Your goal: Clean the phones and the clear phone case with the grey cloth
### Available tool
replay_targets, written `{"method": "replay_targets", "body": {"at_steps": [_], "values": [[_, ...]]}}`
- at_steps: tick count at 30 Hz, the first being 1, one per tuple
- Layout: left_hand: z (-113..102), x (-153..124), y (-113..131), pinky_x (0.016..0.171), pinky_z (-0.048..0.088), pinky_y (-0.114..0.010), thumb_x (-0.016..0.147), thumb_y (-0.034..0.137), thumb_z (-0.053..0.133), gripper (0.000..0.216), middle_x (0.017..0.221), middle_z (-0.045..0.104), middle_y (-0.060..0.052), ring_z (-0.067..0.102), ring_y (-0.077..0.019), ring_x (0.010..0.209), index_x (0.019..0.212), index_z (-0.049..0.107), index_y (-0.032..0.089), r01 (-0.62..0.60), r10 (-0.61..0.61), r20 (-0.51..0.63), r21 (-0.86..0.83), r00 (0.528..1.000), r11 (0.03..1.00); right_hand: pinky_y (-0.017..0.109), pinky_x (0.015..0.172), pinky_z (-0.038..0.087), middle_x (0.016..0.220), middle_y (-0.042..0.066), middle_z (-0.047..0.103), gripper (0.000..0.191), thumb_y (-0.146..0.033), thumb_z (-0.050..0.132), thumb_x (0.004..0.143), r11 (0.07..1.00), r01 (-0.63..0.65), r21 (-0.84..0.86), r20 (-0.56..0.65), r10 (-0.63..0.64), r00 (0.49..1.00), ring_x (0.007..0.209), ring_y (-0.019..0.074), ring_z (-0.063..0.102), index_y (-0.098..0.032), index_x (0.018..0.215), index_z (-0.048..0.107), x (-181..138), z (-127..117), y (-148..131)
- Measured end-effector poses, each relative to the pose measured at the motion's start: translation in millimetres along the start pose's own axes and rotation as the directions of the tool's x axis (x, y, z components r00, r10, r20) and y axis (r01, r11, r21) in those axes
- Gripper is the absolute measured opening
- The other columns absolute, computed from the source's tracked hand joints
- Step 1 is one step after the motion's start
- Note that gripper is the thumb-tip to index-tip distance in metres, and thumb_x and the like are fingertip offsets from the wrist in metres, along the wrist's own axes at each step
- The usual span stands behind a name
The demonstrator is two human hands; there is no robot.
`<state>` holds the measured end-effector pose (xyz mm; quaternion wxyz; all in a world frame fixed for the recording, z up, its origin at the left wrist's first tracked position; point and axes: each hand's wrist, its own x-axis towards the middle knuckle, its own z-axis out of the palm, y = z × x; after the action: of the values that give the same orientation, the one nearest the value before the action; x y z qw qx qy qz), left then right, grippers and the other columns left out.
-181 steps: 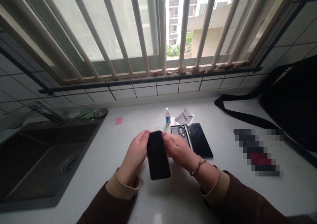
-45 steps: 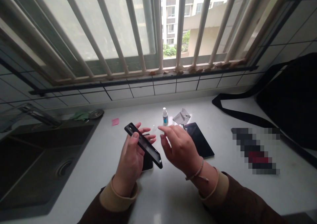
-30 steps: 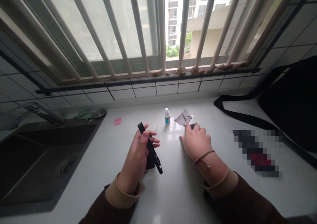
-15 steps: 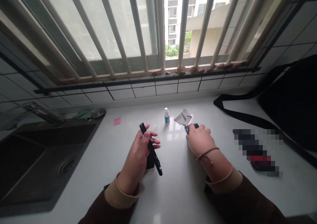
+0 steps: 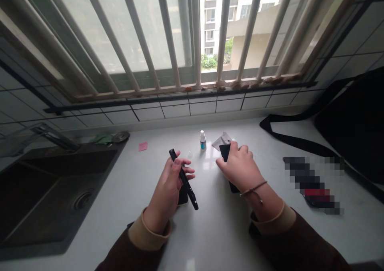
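The single view comes from a camera worn on the person's head, facing forward and tilted down over a white counter [image 5: 228,239] toward a barred window [image 5: 193,31]. It sits close above the counter's front edge, with the left forearm [image 5: 147,251] and right forearm [image 5: 279,239] entering from the bottom of the frame. The steel sink [image 5: 51,199] fills the lower left, and a black bag [image 5: 351,131] sits at the counter's right end.

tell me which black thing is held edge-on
The phone case in the left hand, seen edge-on; the phone under the right hand lies flat.
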<state>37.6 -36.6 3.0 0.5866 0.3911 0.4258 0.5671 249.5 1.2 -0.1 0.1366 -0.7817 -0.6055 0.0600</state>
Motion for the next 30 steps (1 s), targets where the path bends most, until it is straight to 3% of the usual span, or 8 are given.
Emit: {"method": "replay_targets", "body": {"at_steps": [3, 6, 9, 13, 18, 22, 26, 30], "values": [[1, 0, 1, 0.088, 0.06, -0.043, 0.097, 0.061, 0.068, 0.061, 0.114, 0.068, -0.009, 0.071, -0.0219, 0.091, 0.139, 0.051, 0.021, 0.035, -0.035, 0.017, -0.032, 0.999, 0.999, 0.049, 0.099, 0.05, 0.12, 0.022, 0.058, 0.061, -0.037, 0.062, 0.091, 0.971, 0.146, 0.191, -0.048, -0.139, 0.989, 0.111, 0.0383, 0.061, -0.009, 0.143, 0.05, -10, -1, -9], [1, -1, 2, 0.091, 0.06, -0.046, 0.099, 0.061, 0.065, 0.057, 0.115, 0.069, -0.009, 0.073, -0.0235, 0.094, 0.139, 0.051, 0.023, 0.083, -0.079, 0.063, -0.061, 0.995, 0.995, 0.044, 0.104, 0.051, 0.129, 0.018, 0.057, 0.059, -0.033, 0.063, 0.091, 0.827, 0.326, 0.457, -0.081, -0.326, 0.942, 0.118, 0.0323, 0.06, -0.015, 0.145, 0.049, -22, -2, -18], [0, -3, 1, 0.092, 0.06, -0.042, 0.1, 0.058, 0.065, 0.052, 0.116, 0.07, -0.009, 0.073, -0.0225, 0.097, 0.139, 0.053, 0.024, 0.123, -0.115, 0.089, -0.084, 0.989, 0.989, 0.042, 0.106, 0.052, 0.133, 0.015, 0.059, 0.056, -0.031, 0.064, 0.091, 0.671, 0.373, 0.641, -0.072, -0.431, 0.899, 0.121, 0.0287, 0.06, -0.019, 0.144, 0.048, -32, -2, -25], [-2, -4, -3, 0.098, 0.057, -0.035, 0.101, 0.051, 0.068, 0.046, 0.123, 0.073, -0.01, 0.072, -0.0247, 0.114, 0.137, 0.064, 0.023, 0.159, -0.144, 0.157, -0.093, 0.977, 0.983, 0.044, 0.109, 0.051, 0.132, 0.012, 0.061, 0.053, -0.029, 0.069, 0.089, 0.557, 0.396, 0.73, -0.077, -0.508, 0.858, 0.122, 0.0272, 0.061, -0.023, 0.138, 0.052, -39, 1, -31], [4, -4, -5, 0.117, 0.049, -0.043, 0.103, 0.051, 0.064, 0.049, 0.129, 0.076, -0.014, 0.065, -0.0316, 0.134, 0.138, 0.069, 0.017, 0.255, -0.217, 0.177, -0.227, 0.96, 0.94, 0.045, 0.113, 0.05, 0.138, 0.012, 0.061, 0.063, -0.034, 0.077, 0.086, 0.538, 0.357, 0.764, -0.063, -0.488, 0.871, 0.13, 0.028, 0.059, -0.023, 0.142, 0.05, -40, 9, -34], [16, -9, -8, 0.125, 0.043, -0.048, 0.107, 0.052, 0.055, 0.054, 0.136, 0.074, -0.017, 0.061, -0.0336, 0.141, 0.143, 0.068, 0.014, 0.378, -0.324, 0.208, -0.327, 0.923, 0.866, 0.049, 0.115, 0.049, 0.144, 0.014, 0.062, 0.069, -0.043, 0.078, 0.086, 0.586, 0.19, 0.788, 0.054, -0.373, 0.926, 0.135, 0.0305, 0.059, -0.023, 0.147, 0.051, -40, 13, -36], [23, -14, -16, 0.129, 0.038, -0.047, 0.109, 0.048, 0.053, 0.053, 0.141, 0.072, -0.017, 0.057, -0.0325, 0.146, 0.146, 0.066, 0.013, 0.371, -0.336, 0.158, -0.369, 0.929, 0.852, 0.051, 0.115, 0.049, 0.145, 0.016, 0.063, 0.072, -0.05, 0.077, 0.087, 0.598, 0.026, 0.801, 0.167, -0.265, 0.95, 0.137, 0.0331, 0.06, -0.022, 0.148, 0.052, -40, 18, -38], [22, -14, -23, 0.129, 0.037, -0.05, 0.109, 0.051, 0.052, 0.057, 0.144, 0.07, -0.018, 0.057, -0.0335, 0.146, 0.152, 0.061, 0.016, 0.401, -0.386, 0.115, -0.357, 0.915, 0.844, 0.051, 0.121, 0.045, 0.149, 0.017, 0.061, 0.069, -0.046, 0.072, 0.092, 0.609, 0.073, 0.79, 0.115, -0.264, 0.958, 0.142, 0.0324, 0.056, -0.019, 0.152, 0.052, -41, 25, -39]]}}
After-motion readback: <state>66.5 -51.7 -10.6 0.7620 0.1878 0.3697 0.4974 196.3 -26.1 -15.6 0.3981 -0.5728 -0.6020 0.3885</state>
